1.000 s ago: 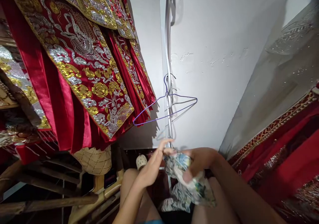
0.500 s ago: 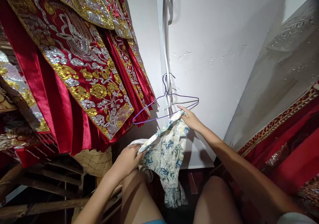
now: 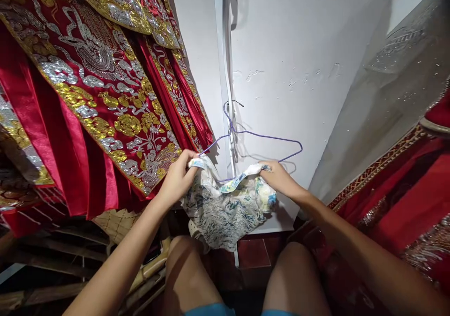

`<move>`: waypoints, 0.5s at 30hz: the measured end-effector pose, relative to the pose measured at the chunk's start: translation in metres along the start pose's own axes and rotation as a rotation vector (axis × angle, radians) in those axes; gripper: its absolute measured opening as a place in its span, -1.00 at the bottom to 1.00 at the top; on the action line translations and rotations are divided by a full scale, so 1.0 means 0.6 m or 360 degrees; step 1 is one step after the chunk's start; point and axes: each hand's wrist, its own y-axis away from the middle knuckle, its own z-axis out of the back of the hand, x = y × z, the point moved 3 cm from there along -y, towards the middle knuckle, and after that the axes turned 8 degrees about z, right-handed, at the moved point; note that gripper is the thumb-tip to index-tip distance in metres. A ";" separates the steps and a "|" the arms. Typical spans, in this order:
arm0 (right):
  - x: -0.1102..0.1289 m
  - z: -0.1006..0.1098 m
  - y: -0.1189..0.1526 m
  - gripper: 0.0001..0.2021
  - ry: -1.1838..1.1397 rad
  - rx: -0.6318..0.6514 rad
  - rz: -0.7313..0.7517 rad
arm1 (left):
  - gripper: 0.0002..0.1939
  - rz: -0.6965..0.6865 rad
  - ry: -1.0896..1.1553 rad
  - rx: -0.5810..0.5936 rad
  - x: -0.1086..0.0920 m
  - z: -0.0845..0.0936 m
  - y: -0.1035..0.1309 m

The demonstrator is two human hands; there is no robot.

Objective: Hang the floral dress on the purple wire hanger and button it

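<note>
Left hand (image 3: 180, 177), right hand (image 3: 279, 179) grip floral garment (image 3: 227, 217) edge.
Well apart; red costume (image 3: 128, 126) near left, wall (image 3: 281, 48) behind purple hanger (image 3: 269, 137).

Free space right of purple hanger (image 3: 231, 128), embroidered red garment (image 3: 128, 124) crowding its left

I am seeing blue and yellow florals patterning the white garment (image 3: 225, 213), purple coating the wire hanger (image 3: 267, 136), and gold-and-silver floral motifs covering the red costume (image 3: 101, 114).
</note>
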 end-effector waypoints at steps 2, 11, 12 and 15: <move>0.010 -0.005 0.013 -0.85 -0.0057 0.0012 0.0070 | -0.61 -0.0114 0.0020 -0.0066 -0.012 -0.015 -0.022; -0.013 0.148 -0.004 -0.18 0.0365 -0.0572 0.0017 | -0.65 0.0197 0.0697 0.0339 0.004 -0.007 -0.053; -0.012 0.164 -0.017 -0.33 0.0418 -0.0537 0.0009 | -0.64 0.0322 0.0827 0.0418 0.005 -0.002 -0.057; -0.001 0.197 -0.049 -0.82 0.0409 -0.0296 -0.0052 | -0.65 0.0600 0.1130 0.0405 0.014 0.010 -0.073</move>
